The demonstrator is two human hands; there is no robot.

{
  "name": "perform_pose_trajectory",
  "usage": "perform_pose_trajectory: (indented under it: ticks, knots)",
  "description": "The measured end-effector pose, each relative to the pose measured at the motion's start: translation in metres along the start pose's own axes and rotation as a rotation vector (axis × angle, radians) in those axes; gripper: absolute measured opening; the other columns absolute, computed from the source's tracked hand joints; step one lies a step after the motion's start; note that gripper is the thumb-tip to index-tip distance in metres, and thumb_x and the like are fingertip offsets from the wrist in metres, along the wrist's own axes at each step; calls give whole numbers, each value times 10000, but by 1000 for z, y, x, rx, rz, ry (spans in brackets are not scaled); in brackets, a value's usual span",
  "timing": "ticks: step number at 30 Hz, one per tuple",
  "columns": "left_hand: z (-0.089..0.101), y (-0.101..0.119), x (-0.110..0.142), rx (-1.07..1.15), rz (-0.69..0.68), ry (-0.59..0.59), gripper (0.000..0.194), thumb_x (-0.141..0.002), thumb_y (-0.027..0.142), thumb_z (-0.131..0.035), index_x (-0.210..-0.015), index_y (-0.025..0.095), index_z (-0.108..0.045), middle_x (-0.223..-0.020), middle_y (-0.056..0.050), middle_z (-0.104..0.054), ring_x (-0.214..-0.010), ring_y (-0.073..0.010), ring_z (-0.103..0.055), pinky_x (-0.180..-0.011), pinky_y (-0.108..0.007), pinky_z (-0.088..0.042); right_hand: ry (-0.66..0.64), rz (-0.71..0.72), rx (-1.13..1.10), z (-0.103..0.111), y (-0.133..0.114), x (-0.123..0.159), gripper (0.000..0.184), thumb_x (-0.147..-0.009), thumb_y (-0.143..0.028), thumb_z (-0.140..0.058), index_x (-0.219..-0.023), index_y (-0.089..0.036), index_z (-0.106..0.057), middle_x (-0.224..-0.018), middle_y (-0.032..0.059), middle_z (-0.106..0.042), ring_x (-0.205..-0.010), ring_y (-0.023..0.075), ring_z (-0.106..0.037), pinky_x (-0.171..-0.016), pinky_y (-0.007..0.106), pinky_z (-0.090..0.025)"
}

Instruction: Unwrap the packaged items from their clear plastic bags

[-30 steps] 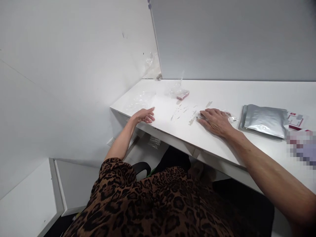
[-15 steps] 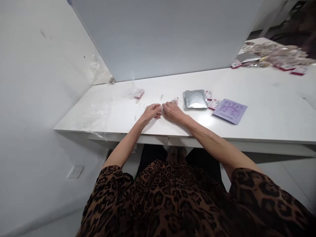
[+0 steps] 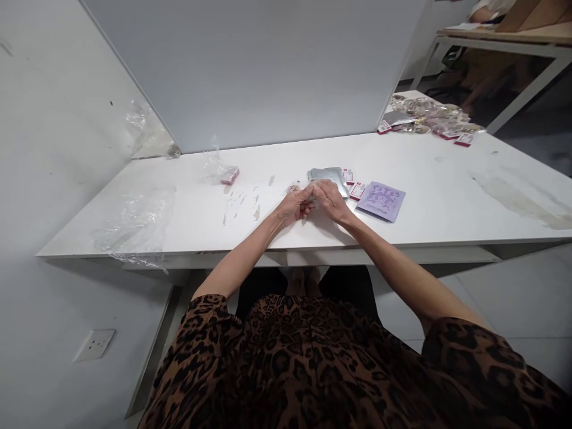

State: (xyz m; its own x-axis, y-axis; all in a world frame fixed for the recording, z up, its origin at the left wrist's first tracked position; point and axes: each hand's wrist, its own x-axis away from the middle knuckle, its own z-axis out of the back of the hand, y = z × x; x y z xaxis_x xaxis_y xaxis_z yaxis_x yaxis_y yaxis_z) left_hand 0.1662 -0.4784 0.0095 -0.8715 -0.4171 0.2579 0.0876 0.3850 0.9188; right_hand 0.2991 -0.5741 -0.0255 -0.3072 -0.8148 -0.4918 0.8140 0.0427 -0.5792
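Note:
My left hand (image 3: 294,207) and my right hand (image 3: 329,199) meet over the middle of the white table (image 3: 447,202). Both have their fingers pinched together on a small clear packet (image 3: 308,202) held between them; its contents are too small to make out. Just behind my right hand lies a silver foil pouch (image 3: 328,175). Small red and white cards (image 3: 356,190) and a purple sheet (image 3: 381,201) lie to its right.
Thin strips (image 3: 243,202) are scattered left of my hands. A small red packet in clear wrap (image 3: 229,174) sits further back. Crumpled clear plastic (image 3: 134,217) covers the table's left end. A heap of packets (image 3: 424,116) lies at the back right. A grey partition (image 3: 268,71) stands behind.
My left hand came in from the table's left edge to join my right hand, and both have closed on the small packet. The view swung to the right and took in more of the table.

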Motion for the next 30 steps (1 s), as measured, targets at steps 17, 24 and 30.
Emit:
perform_pose_trajectory:
  ticks: [17,24,30]
  knots:
    - [8,2,-30,81,-172,37,495,-822,609,-840,-862,174,-607,-670,28,-632,-499,-53,-543,-514,-202,-443,-48,-988,29,156,55,61,638,-598,-422,-1023,-1110,-173,-734,-1004,122,-747,-885,251,-672,-729,337,-571]
    - [4,0,-22,65,-139,4,492,-866,613,-799,-935,173,-590,-745,6,-687,-538,-75,-623,-568,-229,-525,264,-1183,-509,173,46,65,169,-756,-31,-849,-793,-112,-705,-732,66,-702,-608,148,-633,-508,228,-567]
    - [6,-4,-27,51,-139,50,529,-843,642,-805,-930,173,-578,-718,17,-676,-511,-80,-620,-533,-228,-531,729,-1063,-644,192,67,71,179,-882,-16,-699,-779,-152,-646,-718,22,-642,-639,119,-608,-637,221,-604]
